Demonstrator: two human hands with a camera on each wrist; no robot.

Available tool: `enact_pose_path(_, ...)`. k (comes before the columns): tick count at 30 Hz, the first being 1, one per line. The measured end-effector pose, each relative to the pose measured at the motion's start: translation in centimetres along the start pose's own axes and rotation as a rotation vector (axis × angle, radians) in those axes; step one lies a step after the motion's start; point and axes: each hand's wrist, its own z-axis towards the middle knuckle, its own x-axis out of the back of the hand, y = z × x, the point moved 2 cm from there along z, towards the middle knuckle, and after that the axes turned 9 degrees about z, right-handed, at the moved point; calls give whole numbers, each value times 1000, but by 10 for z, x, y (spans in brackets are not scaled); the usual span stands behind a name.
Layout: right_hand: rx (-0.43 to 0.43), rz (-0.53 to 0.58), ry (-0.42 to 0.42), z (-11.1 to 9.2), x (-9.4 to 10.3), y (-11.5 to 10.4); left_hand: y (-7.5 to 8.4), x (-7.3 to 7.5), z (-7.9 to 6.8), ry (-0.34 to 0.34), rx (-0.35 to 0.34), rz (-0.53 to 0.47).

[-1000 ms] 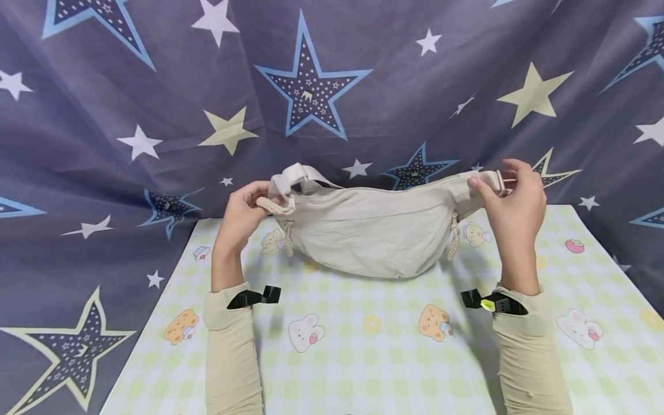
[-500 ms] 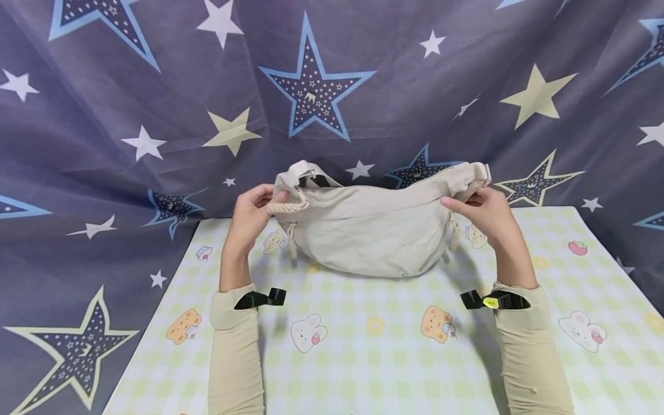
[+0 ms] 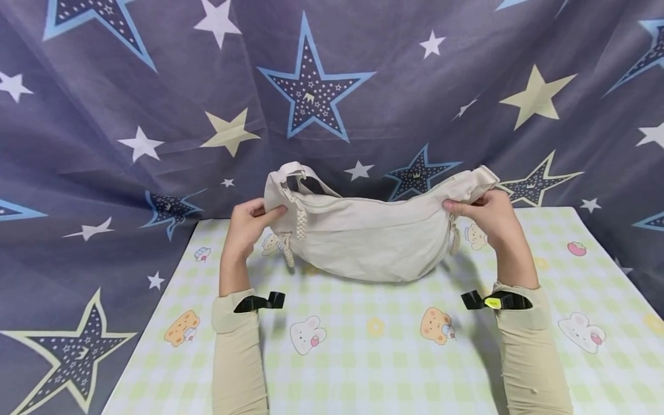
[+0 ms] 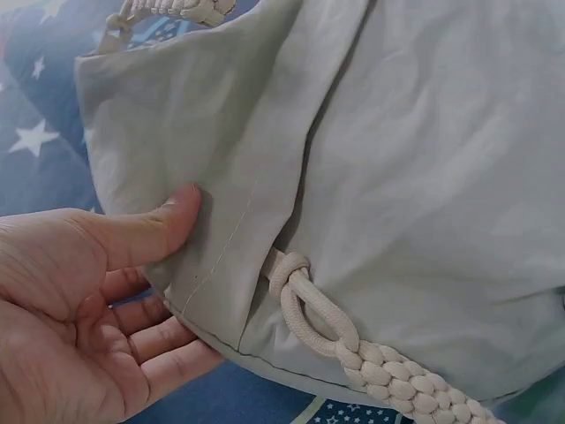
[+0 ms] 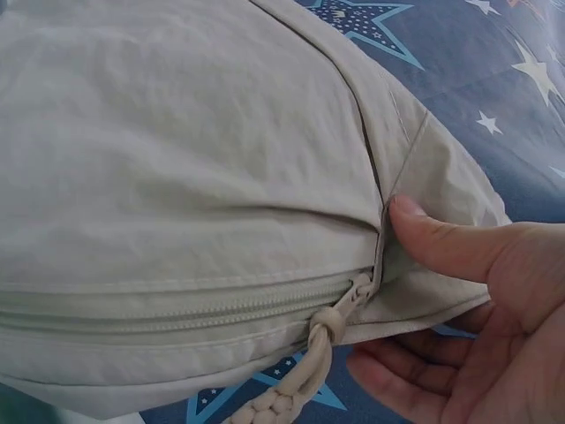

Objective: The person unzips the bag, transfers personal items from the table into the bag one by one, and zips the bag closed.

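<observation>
A cream fabric waist bag (image 3: 363, 236) is held up between the two hands above the far part of the table. My left hand (image 3: 246, 227) pinches its left end, thumb in front and fingers behind, as the left wrist view shows. The right hand (image 3: 490, 219) pinches the opposite end in the same way, beside a zipper (image 5: 177, 309). Braided cord pulls (image 4: 397, 375) hang from both ends of the bag. One more cord pull (image 3: 301, 222) dangles from the top zip. A strap loop (image 3: 295, 170) stands up at the upper left.
A table with a green-checked cover (image 3: 373, 369), printed with cartoon animals, lies below the bag. Behind it hangs a dark blue cloth (image 3: 181, 69) patterned with stars. Black straps (image 3: 259, 302) circle both wrists.
The right hand has shifted left and down from the strap end to the bag's side. My left thumb now lies on the fabric, and the top cord pull, earlier over that hand, hangs down.
</observation>
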Motion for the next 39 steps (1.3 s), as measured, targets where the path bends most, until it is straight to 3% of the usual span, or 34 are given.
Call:
enact_pose_path(5,8,-5,4,1,1,-1,-7,2,0,34,46,-75)
enact_pose_path(10,28,11,14,0,0,-1,-9,-5,-1,157,108,-142)
enact_pose_path(16,22,7,120,-1,-2,-4,-3,-17,3,336,104,-197)
enact_pose_path(21,-8,56,221,8,-2,-7,8,-22,8,428,94,-240)
enact_pose_path(29,-38,131,310,31,-2,-1,21,-27,18,447,72,-288)
enact_pose_path(39,43,300,347,42,-3,-11,21,-28,27,431,6,-323)
